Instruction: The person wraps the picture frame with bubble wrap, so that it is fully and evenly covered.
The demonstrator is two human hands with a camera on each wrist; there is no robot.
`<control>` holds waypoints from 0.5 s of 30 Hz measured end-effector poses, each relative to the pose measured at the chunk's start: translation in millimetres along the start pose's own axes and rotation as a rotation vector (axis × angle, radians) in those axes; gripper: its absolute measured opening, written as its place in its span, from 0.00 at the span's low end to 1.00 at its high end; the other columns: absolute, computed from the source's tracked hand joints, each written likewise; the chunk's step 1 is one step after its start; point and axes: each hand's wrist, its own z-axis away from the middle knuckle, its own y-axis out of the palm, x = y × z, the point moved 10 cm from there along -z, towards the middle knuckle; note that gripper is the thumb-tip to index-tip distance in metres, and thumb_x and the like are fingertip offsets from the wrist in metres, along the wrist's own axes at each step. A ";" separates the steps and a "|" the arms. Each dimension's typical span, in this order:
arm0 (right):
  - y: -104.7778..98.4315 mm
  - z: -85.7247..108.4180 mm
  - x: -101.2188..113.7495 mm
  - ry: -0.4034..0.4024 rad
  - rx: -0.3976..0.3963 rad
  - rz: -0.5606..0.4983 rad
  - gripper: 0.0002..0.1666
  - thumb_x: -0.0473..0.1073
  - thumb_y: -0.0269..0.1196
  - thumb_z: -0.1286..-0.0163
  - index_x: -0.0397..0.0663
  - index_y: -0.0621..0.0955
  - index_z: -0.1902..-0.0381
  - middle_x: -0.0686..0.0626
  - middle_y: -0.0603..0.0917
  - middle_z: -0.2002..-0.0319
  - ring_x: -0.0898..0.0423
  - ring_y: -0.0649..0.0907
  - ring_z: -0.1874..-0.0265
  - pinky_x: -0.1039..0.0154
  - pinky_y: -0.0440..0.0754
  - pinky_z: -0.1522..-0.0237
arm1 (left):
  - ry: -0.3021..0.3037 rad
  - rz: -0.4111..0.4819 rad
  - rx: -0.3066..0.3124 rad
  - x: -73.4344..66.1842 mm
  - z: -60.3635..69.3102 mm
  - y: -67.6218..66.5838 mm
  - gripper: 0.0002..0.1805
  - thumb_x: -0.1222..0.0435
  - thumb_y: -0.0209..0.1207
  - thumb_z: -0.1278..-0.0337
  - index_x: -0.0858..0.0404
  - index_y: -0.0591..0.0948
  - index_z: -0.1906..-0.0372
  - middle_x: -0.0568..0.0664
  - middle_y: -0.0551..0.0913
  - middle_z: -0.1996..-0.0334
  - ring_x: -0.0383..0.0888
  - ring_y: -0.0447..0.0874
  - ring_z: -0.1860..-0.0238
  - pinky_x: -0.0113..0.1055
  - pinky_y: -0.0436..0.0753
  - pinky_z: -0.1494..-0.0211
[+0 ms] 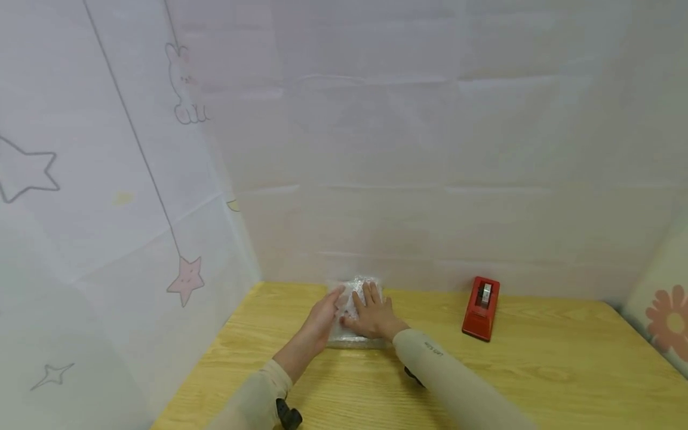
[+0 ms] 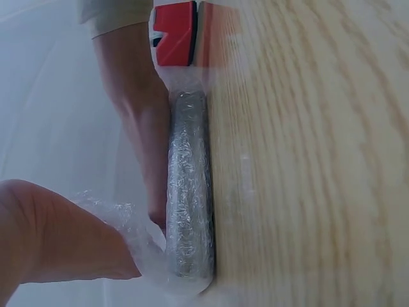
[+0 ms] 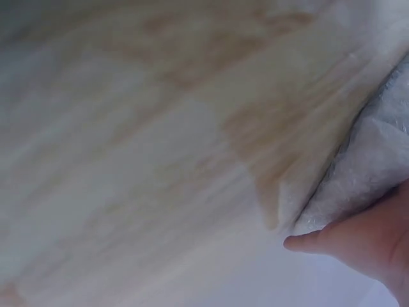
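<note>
Leftmost, a pale sheet (image 1: 107, 239) hangs beside the table (image 1: 537, 364), printed with stars and a rabbit. My left hand (image 1: 323, 316) comes next, at the left end of the packet (image 2: 189, 192), which lies flat near the far edge of the table, wrapped in clear, bubbly plastic. From the left wrist view, my thumb (image 2: 96, 249), or what looks like it, meets the loose film (image 2: 135, 224) sticking out there; the rest of those fingers are hidden, so I cannot tell whether I pinch the film or only touch it.

My right hand (image 1: 371, 316) rests palm down on top of the packet, fingers spread wide and fairly straight, gripping nothing.

I judge the packet to be light to middling in weight, with a stiff, slab-like core, greyish through the wrap, and a soft, springy skin. The plastic looks slick, so it could slide along the wood under a sideways push. What is inside may be fragile; I would press with the flat of the fingers, not the tips. To lift it, I would hold both short ends through to the firm core, since the loose film would give or tear.

Farther right, well apart from my right hand, stands a red dispenser (image 1: 480, 310), apparently for tape.
</note>
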 end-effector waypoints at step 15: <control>6.7 2.9 -0.2 -0.151 0.072 -0.395 0.68 0.83 0.57 0.40 0.44 0.53 0.18 0.36 0.34 0.19 0.39 0.32 0.23 0.27 0.41 0.32 | -0.051 0.217 0.061 22.3 -7.3 -7.5 0.29 0.57 0.40 0.17 0.79 0.64 0.29 0.66 0.69 0.33 0.61 0.60 0.29 0.52 0.54 0.25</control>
